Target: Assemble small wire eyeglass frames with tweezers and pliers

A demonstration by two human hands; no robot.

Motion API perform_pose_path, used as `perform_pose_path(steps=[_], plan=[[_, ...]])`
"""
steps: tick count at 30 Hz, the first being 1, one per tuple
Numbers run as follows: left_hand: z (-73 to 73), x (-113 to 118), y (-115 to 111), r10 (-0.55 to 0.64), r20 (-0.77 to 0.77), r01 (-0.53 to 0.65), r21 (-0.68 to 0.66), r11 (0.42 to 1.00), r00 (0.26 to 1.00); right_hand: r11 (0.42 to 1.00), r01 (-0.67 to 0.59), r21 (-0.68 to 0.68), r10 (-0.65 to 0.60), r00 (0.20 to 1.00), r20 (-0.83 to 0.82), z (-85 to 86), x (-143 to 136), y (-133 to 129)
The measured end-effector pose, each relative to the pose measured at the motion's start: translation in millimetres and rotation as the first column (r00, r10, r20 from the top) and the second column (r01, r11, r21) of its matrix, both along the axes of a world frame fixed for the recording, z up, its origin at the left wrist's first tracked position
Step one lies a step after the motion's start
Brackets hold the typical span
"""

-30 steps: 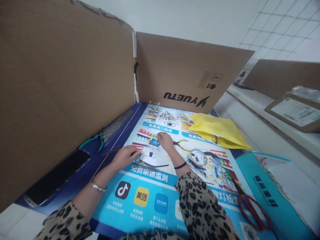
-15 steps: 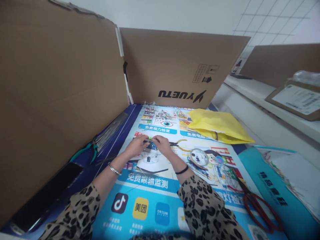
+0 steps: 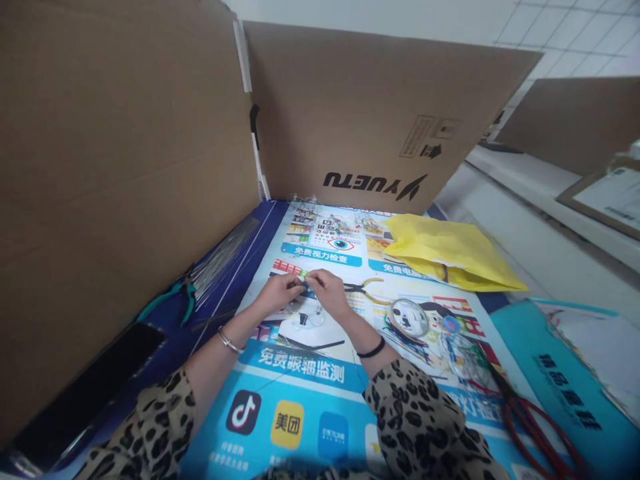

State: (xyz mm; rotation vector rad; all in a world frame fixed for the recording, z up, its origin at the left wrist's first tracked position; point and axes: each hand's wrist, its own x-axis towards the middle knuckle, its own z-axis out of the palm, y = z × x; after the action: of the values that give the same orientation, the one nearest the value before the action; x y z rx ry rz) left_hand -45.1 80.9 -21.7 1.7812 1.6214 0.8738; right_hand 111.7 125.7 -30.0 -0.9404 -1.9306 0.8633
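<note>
My left hand (image 3: 279, 293) and my right hand (image 3: 327, 292) meet fingertip to fingertip above a printed poster (image 3: 305, 363). Both are closed in a pinch. Whatever sits between the fingers is too small and hidden to name; a bit of blue shows there. Just under the hands lies a small clear loop-like piece (image 3: 316, 316). Black-jawed pliers with yellow handles (image 3: 374, 293) rest right beside my right hand. A thin dark strip (image 3: 327, 345) lies on the poster nearer to me.
Cardboard walls (image 3: 350, 113) stand left and behind. Teal-handled pliers (image 3: 189, 300), thin wires (image 3: 225, 257) and a black phone-like slab (image 3: 90, 393) lie left. Rightward are a round clear container (image 3: 409, 317), coloured strands (image 3: 463, 357), red-handled scissors (image 3: 540, 430), a yellow bag (image 3: 457, 253) and a teal packet (image 3: 545, 363).
The view has shifted slightly. My hands stay together in a pinch, with the fingers a little rearranged. The bright green bit seen at the fingertips before is no longer clearly visible.
</note>
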Motion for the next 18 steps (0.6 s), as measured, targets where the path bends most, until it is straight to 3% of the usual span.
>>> perform_pose_path(steps=[13,18], plan=[[1.6,1.0,-5.1,-0.056,0.047,0.055,0.025,0.998,0.997,0.948,-0.077,-0.309,0.067,0.997,-0.044,1.2,1.5,3.4],[1.7,0.2,-5.0,-0.034,0.127,0.029,0.041,0.999,0.991,0.937,-0.09,-0.338,0.069,0.995,-0.074,2.5,2.3,4.0]])
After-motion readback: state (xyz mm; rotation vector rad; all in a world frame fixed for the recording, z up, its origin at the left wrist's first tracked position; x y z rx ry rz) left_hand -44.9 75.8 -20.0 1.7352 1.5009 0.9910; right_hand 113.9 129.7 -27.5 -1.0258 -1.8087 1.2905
